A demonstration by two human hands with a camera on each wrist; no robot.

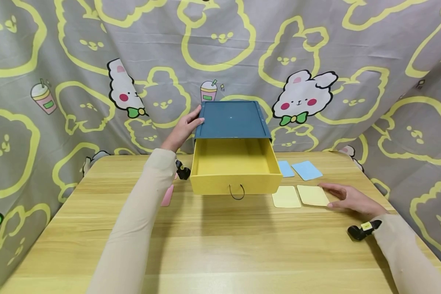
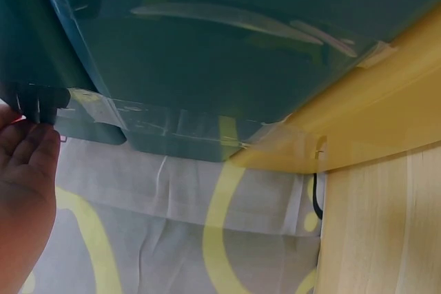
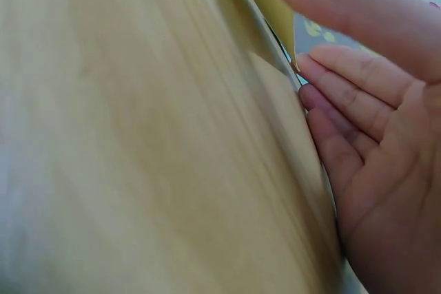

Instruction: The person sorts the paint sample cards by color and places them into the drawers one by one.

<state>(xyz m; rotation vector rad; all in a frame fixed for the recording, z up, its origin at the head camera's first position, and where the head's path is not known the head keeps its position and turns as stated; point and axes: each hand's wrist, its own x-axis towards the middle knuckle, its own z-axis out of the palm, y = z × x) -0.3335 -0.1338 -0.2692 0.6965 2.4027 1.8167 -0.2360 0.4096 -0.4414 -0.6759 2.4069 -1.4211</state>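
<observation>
A drawer box with a dark blue casing (image 1: 230, 119) stands at the back middle of the table, its yellow drawer (image 1: 236, 184) pulled out toward me. My left hand (image 1: 182, 130) holds the casing's left side, thumb on the top edge. In the left wrist view the fingers (image 2: 43, 146) meet the casing's edge. To the right, my right hand (image 1: 353, 199) is at a yellow square card (image 1: 312, 195), thumb and fingertips at opposite corners of its right edge. The right wrist view shows fingertips (image 3: 313, 60) right at a yellow corner.
A second yellow card (image 1: 286, 197) lies left of the first. Behind them are two blue cards, one (image 1: 307, 170) in full view, the other (image 1: 286, 168) beside the drawer. A pink card (image 1: 167, 195) shows left of the drawer, partly behind my left arm. A patterned curtain (image 1: 150, 41) hangs behind the table.
</observation>
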